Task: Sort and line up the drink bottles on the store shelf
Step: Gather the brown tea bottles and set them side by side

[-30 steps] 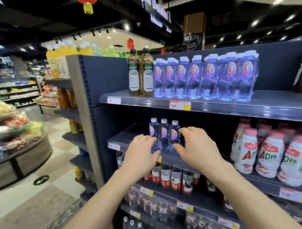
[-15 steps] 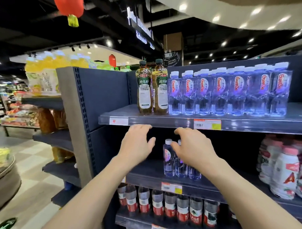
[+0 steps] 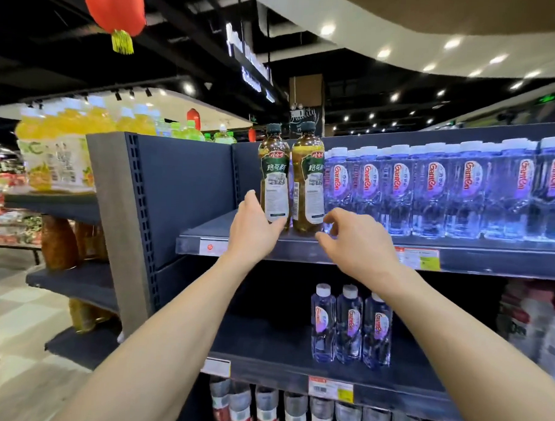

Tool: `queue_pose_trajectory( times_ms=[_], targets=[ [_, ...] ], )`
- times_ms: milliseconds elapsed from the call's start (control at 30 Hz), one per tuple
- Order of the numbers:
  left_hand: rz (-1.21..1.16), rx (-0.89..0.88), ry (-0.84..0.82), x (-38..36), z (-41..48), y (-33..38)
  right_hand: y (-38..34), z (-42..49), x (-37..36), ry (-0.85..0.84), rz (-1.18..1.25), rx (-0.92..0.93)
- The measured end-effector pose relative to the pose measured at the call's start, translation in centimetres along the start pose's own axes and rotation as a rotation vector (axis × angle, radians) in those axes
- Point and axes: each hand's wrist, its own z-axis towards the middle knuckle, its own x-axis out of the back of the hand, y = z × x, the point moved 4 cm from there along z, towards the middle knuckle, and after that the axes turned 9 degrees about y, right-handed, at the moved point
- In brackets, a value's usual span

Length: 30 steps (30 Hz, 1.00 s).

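Two brown tea bottles with green labels stand side by side on the top shelf (image 3: 300, 251), the left tea bottle (image 3: 273, 175) and the right tea bottle (image 3: 308, 180). A long row of clear water bottles (image 3: 428, 190) stands to their right. My left hand (image 3: 253, 231) reaches up to the left tea bottle, thumb raised beside it and fingers touching its lower front. My right hand (image 3: 357, 241) hovers in front of the right tea bottle's base, fingers loosely curled and holding nothing. Three small water bottles (image 3: 349, 326) stand in a line on the middle shelf (image 3: 264, 364).
The top shelf's left part (image 3: 206, 230) holds nothing. Red-labelled bottles (image 3: 263, 408) fill the shelf below. White milk-drink bottles (image 3: 536, 326) stand at the right of the middle shelf. Yellow juice bottles (image 3: 58, 152) stand on the neighbouring rack at left, with an aisle floor (image 3: 20, 343) beyond.
Both hands have risen from the small water bottles on the middle shelf to the two tea bottles on the top shelf. The camera has tilted upward.
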Motion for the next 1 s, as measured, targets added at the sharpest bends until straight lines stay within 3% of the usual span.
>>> queue_pose_trajectory(
  times_ms=[133, 367, 533, 767, 1000],
  targets=[
    [-0.019, 0.133, -0.070, -2.2, 2.0, -0.4, -0.4, 4.3, 0.8, 0.090, 0.094, -0.053],
    [-0.026, 0.159, -0.137, -3.6, 3.3, -0.8, -1.5, 10.0, 2.4, 0.200, 0.219, -0.046],
    [-0.034, 0.135, -0.160, -3.7, 4.0, -1.4, -2.6, 12.6, 2.1, 0.143, 0.346, -0.089],
    [-0.118, 0.141, -0.171, -3.6, 4.2, -2.0, -3.3, 15.0, 0.3, 0.040, 0.355, -0.158],
    [-0.197, 0.100, -0.141, -3.1, 3.8, -2.5, -3.1, 16.7, 0.2, 0.043, 0.279, -0.170]
  ],
)
